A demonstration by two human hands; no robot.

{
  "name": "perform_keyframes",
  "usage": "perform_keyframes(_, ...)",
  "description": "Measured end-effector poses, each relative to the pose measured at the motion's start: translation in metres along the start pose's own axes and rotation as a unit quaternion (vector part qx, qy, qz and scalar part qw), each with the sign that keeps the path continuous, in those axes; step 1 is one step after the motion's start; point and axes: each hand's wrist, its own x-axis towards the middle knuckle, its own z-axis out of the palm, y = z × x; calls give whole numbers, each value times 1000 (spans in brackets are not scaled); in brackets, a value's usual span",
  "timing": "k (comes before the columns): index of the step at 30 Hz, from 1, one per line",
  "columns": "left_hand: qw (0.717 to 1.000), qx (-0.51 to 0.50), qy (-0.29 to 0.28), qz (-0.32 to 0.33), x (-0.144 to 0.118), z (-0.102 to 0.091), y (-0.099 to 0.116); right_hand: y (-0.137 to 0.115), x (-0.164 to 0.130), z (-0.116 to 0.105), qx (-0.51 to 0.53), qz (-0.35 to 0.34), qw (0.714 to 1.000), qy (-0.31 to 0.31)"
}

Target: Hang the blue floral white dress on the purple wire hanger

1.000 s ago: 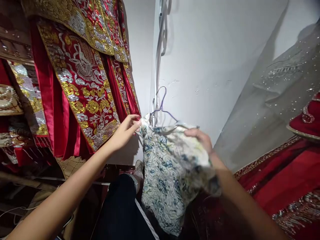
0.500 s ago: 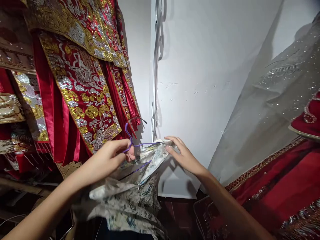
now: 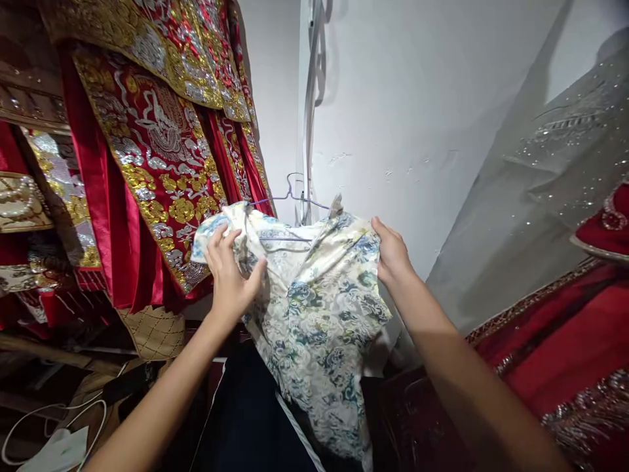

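A white floral blouse (image 3: 334, 314) with blue-green and yellow pattern and a V-shaped neck drapes over a thin purple hanger (image 3: 289, 195). The hanger's hook rises in front of the white wall strip; whether it hangs on anything I cannot tell. My left hand (image 3: 228, 272) lies against the blouse's left shoulder, thumb and fingers spread apart. At the other shoulder, my right hand (image 3: 392, 252) is closed on the sleeve edge, thumb on top and fingers partly hidden behind the cloth.
Red gowns with gold and silver embroidery (image 3: 167, 144) hang close on the left. A grey sparkling veil (image 3: 531, 170) and a red garment (image 3: 580, 341) fill the right. Ahead stands a white wall (image 3: 393, 98) with a metal strip (image 3: 309, 98). A white cable (image 3: 101, 406) lies lower left.
The bunched blouse now hangs spread out on the hanger, its neck facing me. My left hand has left the purple hanger for the left shoulder; my right has moved outward to the right sleeve.
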Motion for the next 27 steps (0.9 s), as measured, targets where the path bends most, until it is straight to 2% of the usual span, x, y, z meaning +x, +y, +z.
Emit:
perform_keyframes(3,987,-113,-17,-108,-26,28,-2,10,-24,-18,-3,-4,998,64)
perform_keyframes(7,930,-275,-84,-228,-49,61,-4,24,-56,-37,-67,-53,993,83)
perform_keyframes(9,916,-301,-99,-246,-55,67,-5,30,-62,-44,-99,-59,991,67)
perform_keyframes(12,916,-291,-140,-239,-65,67,-9,38,-67,-47,-171,-65,981,70)
perform_keyframes(14,915,-280,-168,-236,-72,64,-11,45,-78,-43,-235,-102,956,141)
perform_keyframes(16,910,-293,-174,-237,-80,60,-12,55,-99,-32,-283,-149,923,215)
perform_keyframes(17,905,-310,-170,-236,-84,59,-12,61,-112,-24,-294,-159,918,212)
perform_keyframes(18,900,-330,-165,-233,-87,58,-12,68,-125,-16,-300,-150,928,165)
perform_keyframes(20,890,-364,-160,-223,-90,55,-12,84,-146,3,-303,-80,948,-51)
perform_keyframes(21,887,-375,-162,-217,-90,53,-12,93,-153,11,-305,-42,937,-164)
perform_keyframes(22,885,-380,-166,-211,-90,51,-12,101,-157,18,-312,-13,917,-249)
perform_keyframes(23,884,-383,-169,-208,-90,49,-13,108,-159,24,-323,2,899,-297)
perform_keyframes(24,883,-386,-169,-208,-90,47,-14,114,-159,27,-337,4,889,-311)
perform_keyframes(27,865,-410,-175,-231,-99,45,-20,120,-161,27,-365,-17,887,-281)
